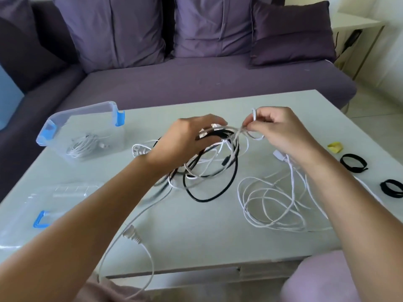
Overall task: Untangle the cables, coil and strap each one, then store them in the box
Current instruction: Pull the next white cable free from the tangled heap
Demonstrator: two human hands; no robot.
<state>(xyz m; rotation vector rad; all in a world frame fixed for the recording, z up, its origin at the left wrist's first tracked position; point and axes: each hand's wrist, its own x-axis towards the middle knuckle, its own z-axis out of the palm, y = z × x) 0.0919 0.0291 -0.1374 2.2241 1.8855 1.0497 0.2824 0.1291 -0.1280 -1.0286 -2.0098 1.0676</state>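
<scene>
A pale, smooth rectangular table [196, 232] fills the middle of the frame, with a purple fabric sofa [196, 79] across the top carrying three plump cushions. At the centre lies a tangle of thin, glossy cables [209, 168]: one black round cable looping in wide ovals through several white ones, lifted partly off the tabletop.

The left hand [185, 140], at centre frame, is clenched around the upper part of the tangle, gripping black and white strands together. The right hand [281, 131], just right of it, pinches a short loop of white cable between thumb and fingers, pulling it up from the same knot.

At lower right, a separate loose pile of thin white cable [274, 205] sprawls in overlapping rings on the table, its flat white plug lying near the right wrist. A thicker white cable with a ribbed connector [132, 235] trails off the table's near edge at lower left.

At upper left stands a clear plastic storage box with blue clips [82, 131], holding one coiled white cable already. Its transparent lid with a blue clip [41, 216] lies flat at the left edge.

At the right edge lie two black fabric strap loops [353, 163] and one small crumpled yellow strap [335, 147], well apart from the tangle.
</scene>
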